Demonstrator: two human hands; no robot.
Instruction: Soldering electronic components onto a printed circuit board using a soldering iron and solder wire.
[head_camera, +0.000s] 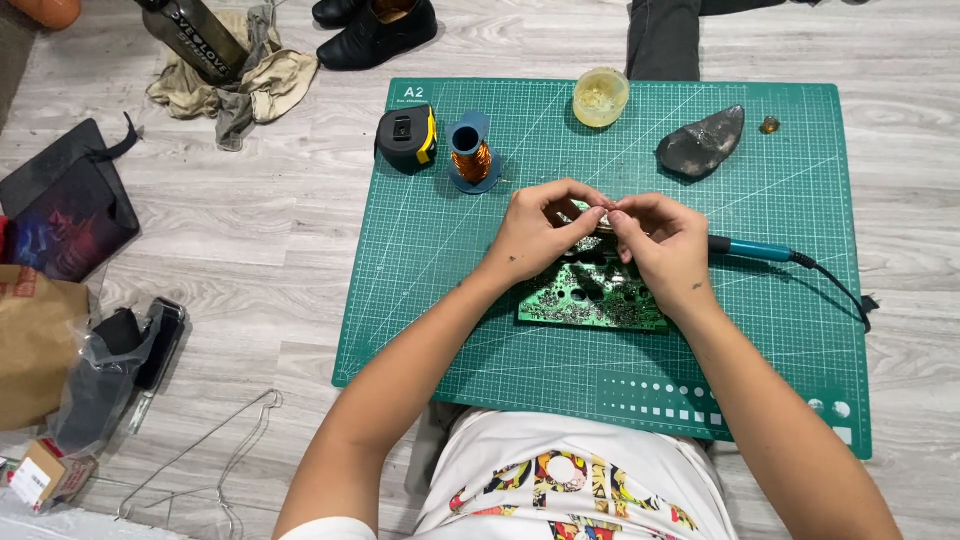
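A green circuit board (590, 295) lies on a green cutting mat (500, 330) on the wooden floor. Just above the board's far edge, my left hand (540, 235) and my right hand (665, 245) meet, and their fingertips pinch a small silvery piece (597, 216) between them. The piece is mostly hidden by the fingers. A teal-handled soldering iron (750, 249) lies on the mat beside my right hand, its tip hidden behind the hand and its black cord running off to the right.
On the mat's far side sit a black and yellow tape measure (408, 138), a blue spool of copper wire (470, 155), a small jar of yellowish paste (600, 97) and a dark grey sponge (702, 143). Rags, shoes, bags and a wire hanger (215, 455) lie at left.
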